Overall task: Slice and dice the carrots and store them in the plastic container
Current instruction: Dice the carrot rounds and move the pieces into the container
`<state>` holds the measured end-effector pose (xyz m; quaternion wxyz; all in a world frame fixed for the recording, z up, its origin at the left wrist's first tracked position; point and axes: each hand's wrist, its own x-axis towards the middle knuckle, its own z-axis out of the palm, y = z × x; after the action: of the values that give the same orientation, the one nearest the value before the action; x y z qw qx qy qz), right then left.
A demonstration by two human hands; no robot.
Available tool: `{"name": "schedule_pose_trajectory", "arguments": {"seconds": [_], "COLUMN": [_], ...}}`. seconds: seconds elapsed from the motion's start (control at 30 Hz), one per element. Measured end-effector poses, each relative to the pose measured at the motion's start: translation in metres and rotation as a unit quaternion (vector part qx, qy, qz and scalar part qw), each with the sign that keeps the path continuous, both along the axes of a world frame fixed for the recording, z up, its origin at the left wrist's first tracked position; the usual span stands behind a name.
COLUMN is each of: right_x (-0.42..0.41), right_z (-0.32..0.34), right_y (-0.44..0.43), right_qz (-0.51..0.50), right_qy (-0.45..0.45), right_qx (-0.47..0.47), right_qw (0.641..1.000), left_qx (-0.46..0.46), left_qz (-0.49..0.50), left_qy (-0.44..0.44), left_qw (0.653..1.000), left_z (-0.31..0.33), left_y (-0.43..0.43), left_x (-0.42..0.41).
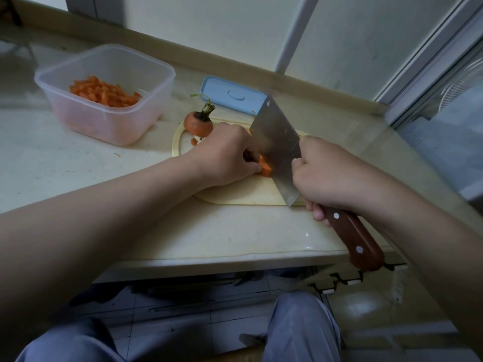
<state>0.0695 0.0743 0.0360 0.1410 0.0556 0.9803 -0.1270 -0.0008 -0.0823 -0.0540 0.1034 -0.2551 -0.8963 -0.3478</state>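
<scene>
Now our left hand (224,152) curls over the carrot piece (265,167), its stub poking toward 3 o'clock; our right hand (329,176) grips the cleaver (277,145), blade touching that end crosswise.

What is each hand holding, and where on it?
The right hand grips the cleaver by its wooden handle; the left hand holds a carrot piece just behind its cut end.

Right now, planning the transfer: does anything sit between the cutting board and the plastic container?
Only the carrot top at the cutting board's far left corner lies roughly on that path. The container is open; its lid lies apart behind the board.
</scene>
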Motion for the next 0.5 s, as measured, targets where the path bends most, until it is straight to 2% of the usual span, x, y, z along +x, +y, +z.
{"name": "schedule_pose_trajectory", "arguments": {"seconds": [0.27, 0.5], "right_x": [-0.008, -0.018], "right_z": [0.008, 0.003], "right_y": [-0.006, -0.02], "right_qz": [0.007, 0.022], "right_qy": [-0.007, 0.028], "right_qx": [0.005, 0.008], "right_qw": [1.0, 0.999], "left_qx": [0.016, -0.005], "left_qz": [0.001, 0.005], "left_qy": [-0.008, -0.002], "left_qw": [1.0, 1.0], "left_z": [0.003, 0.005], "left_y": [0.0, -0.002], "left_x": [0.006, 0.011]}}
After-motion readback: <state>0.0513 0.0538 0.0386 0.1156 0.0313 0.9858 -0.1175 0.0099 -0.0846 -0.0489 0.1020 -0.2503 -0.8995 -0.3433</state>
